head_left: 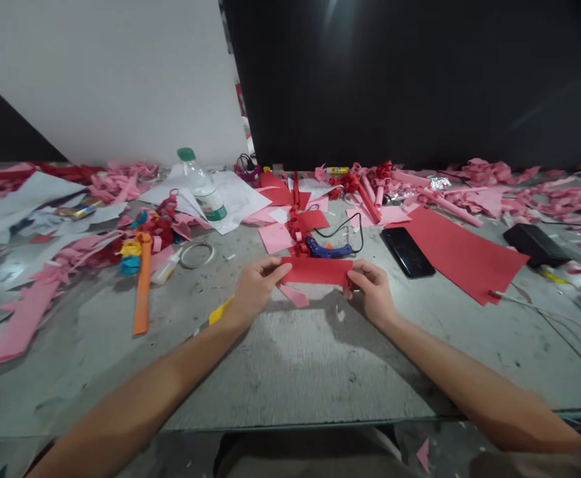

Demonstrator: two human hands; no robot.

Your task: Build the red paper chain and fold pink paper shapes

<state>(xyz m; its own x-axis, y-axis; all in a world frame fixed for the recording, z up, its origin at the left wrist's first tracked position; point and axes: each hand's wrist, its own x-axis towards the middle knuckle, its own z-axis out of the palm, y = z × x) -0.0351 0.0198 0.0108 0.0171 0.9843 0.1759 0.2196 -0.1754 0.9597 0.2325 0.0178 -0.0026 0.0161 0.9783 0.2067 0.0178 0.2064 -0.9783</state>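
Note:
A red paper strip (317, 271) is stretched level between my two hands, above the grey table. My left hand (261, 285) pinches its left end between thumb and fingers. At the right end, my right hand (371, 287) grips the strip the same way. Just behind the strip lies a blue glue gun (329, 249) with a black cord. Beneath its left part a pink paper scrap (295, 295) rests on the table. Red curled paper pieces (297, 229) and a pink paper square (275, 237) lie farther back.
A plastic bottle (207, 192) with a green cap stands back left, near a tape ring (196, 255) and an orange paper stick (142, 285). To the right lie a black phone (408, 252) and a large red sheet (464, 255). The table's front edge (320, 425) is close to me.

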